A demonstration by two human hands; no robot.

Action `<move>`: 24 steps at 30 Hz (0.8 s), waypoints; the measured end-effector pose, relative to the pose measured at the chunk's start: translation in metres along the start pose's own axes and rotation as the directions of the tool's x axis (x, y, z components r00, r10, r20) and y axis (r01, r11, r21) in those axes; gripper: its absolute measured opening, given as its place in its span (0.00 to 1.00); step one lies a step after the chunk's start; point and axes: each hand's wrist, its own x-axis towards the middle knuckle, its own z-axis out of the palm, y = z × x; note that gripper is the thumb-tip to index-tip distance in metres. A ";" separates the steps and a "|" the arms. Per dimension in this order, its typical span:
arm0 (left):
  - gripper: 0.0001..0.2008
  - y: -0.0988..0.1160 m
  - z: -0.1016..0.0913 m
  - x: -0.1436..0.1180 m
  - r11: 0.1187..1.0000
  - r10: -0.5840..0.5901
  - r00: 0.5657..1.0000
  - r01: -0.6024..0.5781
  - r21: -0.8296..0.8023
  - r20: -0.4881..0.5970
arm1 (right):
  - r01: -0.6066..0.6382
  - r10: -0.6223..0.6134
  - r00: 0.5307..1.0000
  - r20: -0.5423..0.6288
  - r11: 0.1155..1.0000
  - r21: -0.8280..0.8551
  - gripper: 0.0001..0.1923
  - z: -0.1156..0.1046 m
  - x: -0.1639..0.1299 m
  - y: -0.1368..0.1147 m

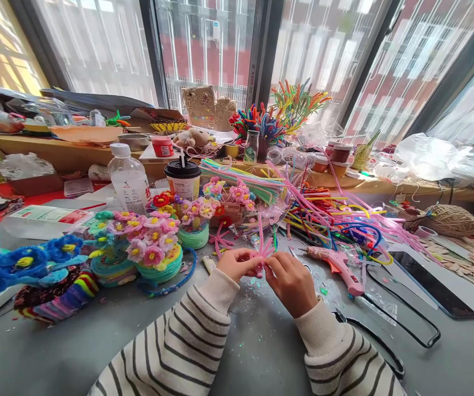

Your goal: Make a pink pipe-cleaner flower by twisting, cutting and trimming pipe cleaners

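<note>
Probably a craft workshop: a glue gun [338, 257], heaped pipe cleaners [328, 223] and fuzzy flowers [154, 234] crowd the table [257, 357].

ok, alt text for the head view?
A person's left hand and right hand hold pink pipe cleaners over a gray table. Potted fuzzy flowers stand at left; a pink glue gun and phone lie at right.

Pink stems [265, 248] are held by the left hand [235, 265] and the right hand [293, 280] over a table [261, 355], flanked by flowers [153, 237] and a glue gun [341, 267].

Fuzzy pipe cleaners [265, 251], smooth tabletop [257, 352]
</note>
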 end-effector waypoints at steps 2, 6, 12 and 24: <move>0.12 0.000 0.000 0.000 0.998 -0.040 0.999 0.042 -0.043 0.026 | 0.003 -0.003 1.000 -0.001 1.000 -0.012 0.09 0.000 0.000 0.000; 0.10 0.000 0.000 -0.002 0.997 0.022 1.000 -0.020 -0.072 0.019 | -0.029 0.030 0.999 0.012 0.998 -0.050 0.10 0.001 0.002 -0.003; 0.08 -0.003 0.001 -0.002 0.944 0.267 0.962 -0.250 0.213 -0.055 | -0.246 0.245 0.969 0.026 0.967 0.067 0.06 0.003 0.005 -0.011; 0.08 0.004 0.006 -0.013 0.748 0.557 0.829 -0.476 0.461 -0.048 | -0.676 0.543 0.572 0.615 -0.113 0.728 0.08 0.005 0.012 -0.011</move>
